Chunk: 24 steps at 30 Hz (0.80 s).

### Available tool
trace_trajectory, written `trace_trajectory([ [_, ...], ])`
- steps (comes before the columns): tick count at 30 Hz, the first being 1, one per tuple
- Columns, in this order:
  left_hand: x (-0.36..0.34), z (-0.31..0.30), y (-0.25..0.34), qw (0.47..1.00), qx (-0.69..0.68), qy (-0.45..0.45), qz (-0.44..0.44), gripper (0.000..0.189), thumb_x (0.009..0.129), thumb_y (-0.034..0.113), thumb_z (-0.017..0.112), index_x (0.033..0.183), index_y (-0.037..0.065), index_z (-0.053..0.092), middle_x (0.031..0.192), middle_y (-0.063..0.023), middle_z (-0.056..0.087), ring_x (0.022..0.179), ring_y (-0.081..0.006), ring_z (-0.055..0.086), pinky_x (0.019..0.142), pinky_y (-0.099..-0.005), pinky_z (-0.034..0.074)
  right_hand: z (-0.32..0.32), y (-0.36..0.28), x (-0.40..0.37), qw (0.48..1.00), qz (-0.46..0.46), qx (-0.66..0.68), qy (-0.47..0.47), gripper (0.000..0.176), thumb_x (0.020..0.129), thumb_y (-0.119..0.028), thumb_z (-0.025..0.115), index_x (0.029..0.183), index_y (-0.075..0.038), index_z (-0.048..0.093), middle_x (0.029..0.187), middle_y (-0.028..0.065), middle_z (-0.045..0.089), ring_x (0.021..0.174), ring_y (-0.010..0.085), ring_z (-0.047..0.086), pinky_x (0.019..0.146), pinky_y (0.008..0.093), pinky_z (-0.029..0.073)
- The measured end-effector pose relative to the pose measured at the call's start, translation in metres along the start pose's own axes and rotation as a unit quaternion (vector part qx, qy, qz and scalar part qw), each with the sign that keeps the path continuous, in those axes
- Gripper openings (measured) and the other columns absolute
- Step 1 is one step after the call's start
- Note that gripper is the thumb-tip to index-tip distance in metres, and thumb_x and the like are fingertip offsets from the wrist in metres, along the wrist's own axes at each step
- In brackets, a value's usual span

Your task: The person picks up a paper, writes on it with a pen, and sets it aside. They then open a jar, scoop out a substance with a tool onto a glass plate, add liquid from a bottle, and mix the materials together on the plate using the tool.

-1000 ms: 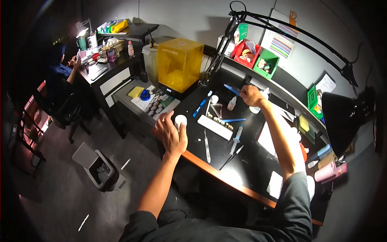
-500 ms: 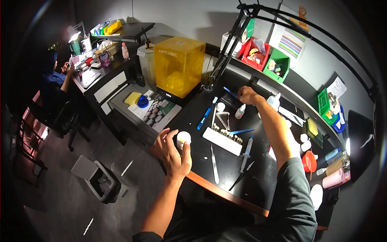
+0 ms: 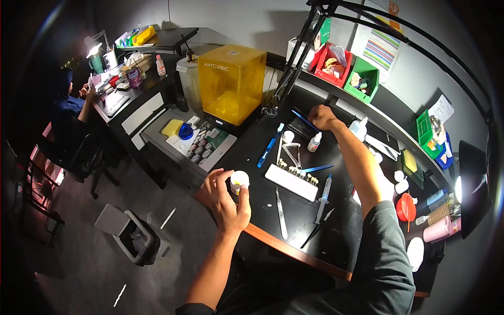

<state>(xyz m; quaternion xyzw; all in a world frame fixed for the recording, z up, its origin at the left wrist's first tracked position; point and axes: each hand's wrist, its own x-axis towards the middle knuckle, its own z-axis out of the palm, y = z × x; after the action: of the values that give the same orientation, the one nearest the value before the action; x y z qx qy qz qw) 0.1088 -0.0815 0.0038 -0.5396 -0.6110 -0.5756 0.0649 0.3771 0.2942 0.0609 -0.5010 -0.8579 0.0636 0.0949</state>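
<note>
My left hand (image 3: 227, 203) is closed around a small white jar (image 3: 240, 179) at the table's front left edge. My right hand (image 3: 322, 117) reaches to the back, fingers curled down beside a black case (image 3: 303, 126) and a blue stick (image 3: 303, 118). What its fingertips hold, if anything, is hidden. Just in front of it stands a small dropper bottle (image 3: 314, 142). Between my arms lie a white shade guide (image 3: 290, 182) with tooth-coloured tabs, a syringe (image 3: 324, 198), a silver scalpel-like tool (image 3: 282, 214), a dark thin tool (image 3: 317, 228) and a blue toothbrush (image 3: 270, 146).
A yellow-covered ANYCUBIC machine (image 3: 232, 84) stands at the back left. Red (image 3: 333, 65) and green (image 3: 362, 81) bins sit on the rear shelf. A black lamp arm (image 3: 409, 39) arches overhead. Another person (image 3: 71, 100) sits far left. A bin (image 3: 128, 236) stands on the floor.
My right hand has shifted slightly up and back beside the black case, and more of the blue stick shows. My left hand still holds the jar in nearly the same place.
</note>
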Motion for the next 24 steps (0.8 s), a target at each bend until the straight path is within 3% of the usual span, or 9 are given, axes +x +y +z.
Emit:
trace_trajectory([
  [12, -0.002, 0.000, 0.000, 1.000, 0.023, -0.009, 0.006, 0.042, 0.089, 0.016, 0.071, 0.129, 0.007, 0.062, 0.134, -0.0145, 0.060, 0.129, -0.0360, 0.052, 0.111, -0.0516, 0.032, 0.004, -0.018, -0.005, 0.999, 0.032, 0.020, 0.006, 0.030, 0.079, -0.001, 0.065, 0.104, -0.005, 0.081, 0.112, 0.0209, 0.078, 0.112, 0.0390, 0.074, 0.099, 0.0424, 0.059],
  [19, 0.000, 0.002, -0.001, 1.000, 0.022, -0.008, 0.004, 0.042, 0.088, 0.015, 0.071, 0.128, 0.008, 0.062, 0.134, -0.0149, 0.060, 0.127, -0.0373, 0.053, 0.110, -0.0527, 0.034, 0.000, -0.011, 0.001, 0.999, 0.025, 0.031, 0.029, 0.026, 0.083, -0.004, 0.064, 0.103, -0.007, 0.082, 0.115, 0.0227, 0.077, 0.115, 0.0408, 0.073, 0.099, 0.0446, 0.059],
  [21, 0.000, 0.002, 0.000, 0.999, 0.049, -0.009, 0.007, 0.041, 0.089, 0.015, 0.071, 0.128, 0.008, 0.062, 0.133, -0.0150, 0.061, 0.127, -0.0374, 0.053, 0.109, -0.0525, 0.035, -0.012, -0.008, 0.001, 0.996, -0.058, -0.054, 0.041, 0.023, 0.085, -0.011, 0.062, 0.100, -0.006, 0.080, 0.111, 0.0249, 0.076, 0.110, 0.0454, 0.072, 0.096, 0.0491, 0.060],
  [23, 0.000, 0.003, -0.002, 0.999, 0.050, -0.008, 0.010, 0.039, 0.090, 0.017, 0.071, 0.127, 0.008, 0.063, 0.131, -0.0149, 0.061, 0.126, -0.0373, 0.053, 0.110, -0.0527, 0.035, -0.032, -0.022, -0.016, 0.994, -0.067, -0.071, 0.058, 0.024, 0.085, -0.010, 0.062, 0.103, -0.007, 0.079, 0.110, 0.0252, 0.076, 0.109, 0.0459, 0.072, 0.094, 0.0510, 0.060],
  [24, 0.000, 0.003, -0.004, 0.999, 0.053, -0.008, 0.008, 0.038, 0.091, 0.017, 0.071, 0.127, 0.008, 0.063, 0.131, -0.0149, 0.061, 0.127, -0.0372, 0.053, 0.110, -0.0526, 0.035, -0.062, -0.057, -0.049, 0.991, -0.065, -0.098, 0.056, 0.024, 0.086, -0.009, 0.062, 0.104, -0.008, 0.078, 0.109, 0.0246, 0.076, 0.109, 0.0452, 0.072, 0.093, 0.0510, 0.060],
])
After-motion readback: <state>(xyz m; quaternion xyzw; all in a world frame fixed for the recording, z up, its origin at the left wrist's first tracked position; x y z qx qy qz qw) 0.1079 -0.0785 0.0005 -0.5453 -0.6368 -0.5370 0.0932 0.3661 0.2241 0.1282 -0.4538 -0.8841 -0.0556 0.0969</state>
